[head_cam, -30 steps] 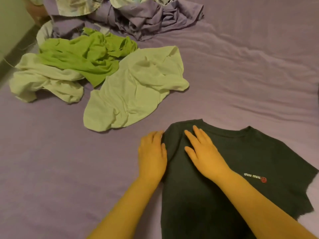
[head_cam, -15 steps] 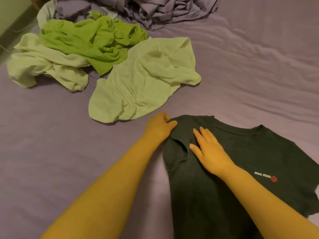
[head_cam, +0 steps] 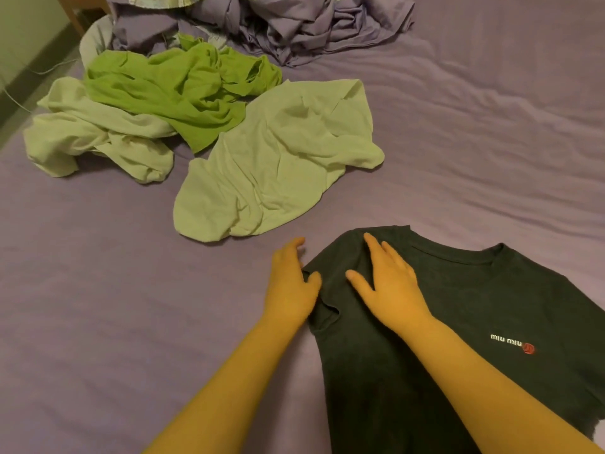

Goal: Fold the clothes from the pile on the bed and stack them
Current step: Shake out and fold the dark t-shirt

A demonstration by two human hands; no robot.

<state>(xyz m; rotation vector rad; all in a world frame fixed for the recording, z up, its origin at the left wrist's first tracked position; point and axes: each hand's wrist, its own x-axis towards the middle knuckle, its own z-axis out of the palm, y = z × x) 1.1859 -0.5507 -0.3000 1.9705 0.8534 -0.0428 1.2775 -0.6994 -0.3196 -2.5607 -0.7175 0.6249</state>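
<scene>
While the dark t-shirt [head_cam: 458, 322] lies face up on the near right of the purple bed [head_cam: 98, 306], its left sleeve is tucked in over the chest, small white lettering and a red dot showing near the right edge. Right hand [head_cam: 389, 286] presses flat on the folded part, fingers spread. Left hand [head_cam: 291, 286] rests at the fold's edge, thumb on the cloth, fingers relaxed. Beyond sits the pile [head_cam: 196, 119] of pale and bright green clothes.
</scene>
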